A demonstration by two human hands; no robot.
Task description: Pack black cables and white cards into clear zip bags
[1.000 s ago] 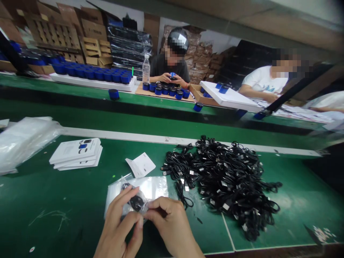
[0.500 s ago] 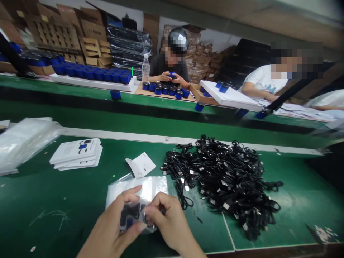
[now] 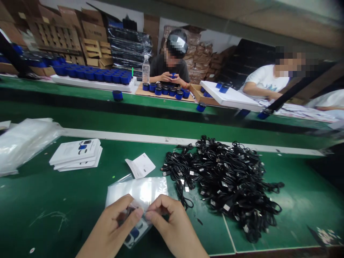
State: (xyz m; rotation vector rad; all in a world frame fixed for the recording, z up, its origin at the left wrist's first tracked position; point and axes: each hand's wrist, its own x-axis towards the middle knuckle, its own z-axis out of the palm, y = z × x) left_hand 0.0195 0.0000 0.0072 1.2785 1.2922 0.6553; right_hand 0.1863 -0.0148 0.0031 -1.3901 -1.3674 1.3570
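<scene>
My left hand and my right hand meet at the near edge of the green table, both pinching a small clear plastic bag with a dark coiled cable and a leaflet inside. The fingertips of both hands press together on the bag's upper edge. Just beyond them lies a stack of empty clear bags. A big heap of black cables sits to the right of my right hand.
A stack of white leaflets and one loose folded leaflet lie to the left and ahead. Clear bags pile at far left. Across a green conveyor, two people handle blue round speakers.
The bagged cable has come lower and nearer to me, and both hands have slid to pinch the bag's top edge. The speaker on the far conveyor has drifted slightly right.
</scene>
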